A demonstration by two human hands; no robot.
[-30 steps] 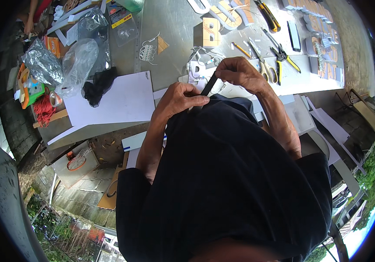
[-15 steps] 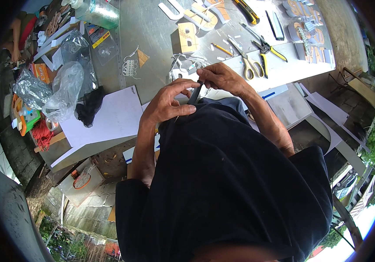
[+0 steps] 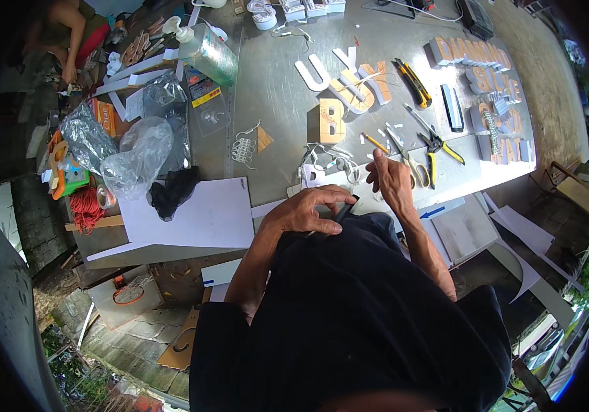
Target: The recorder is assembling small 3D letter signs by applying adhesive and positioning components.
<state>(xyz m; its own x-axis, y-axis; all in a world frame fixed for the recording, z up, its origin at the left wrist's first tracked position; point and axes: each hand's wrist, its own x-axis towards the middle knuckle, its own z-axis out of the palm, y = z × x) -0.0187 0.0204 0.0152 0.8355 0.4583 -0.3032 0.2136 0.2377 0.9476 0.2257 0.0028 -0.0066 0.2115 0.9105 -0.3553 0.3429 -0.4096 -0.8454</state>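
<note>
Right hand (image 3: 392,180) has left the left hand (image 3: 307,211), now open, fingers spread over the grey metal worktable (image 3: 274,103). Left hand pinches a dark, slim tool (image 3: 344,208). Outdoor workshop: sign letters (image 3: 342,86), scissors (image 3: 411,161), paved ground (image 3: 130,336).

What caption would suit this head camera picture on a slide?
At a cluttered metal workbench, the left hand pinches a dark tool while the right hand reaches toward the scissors.
</note>
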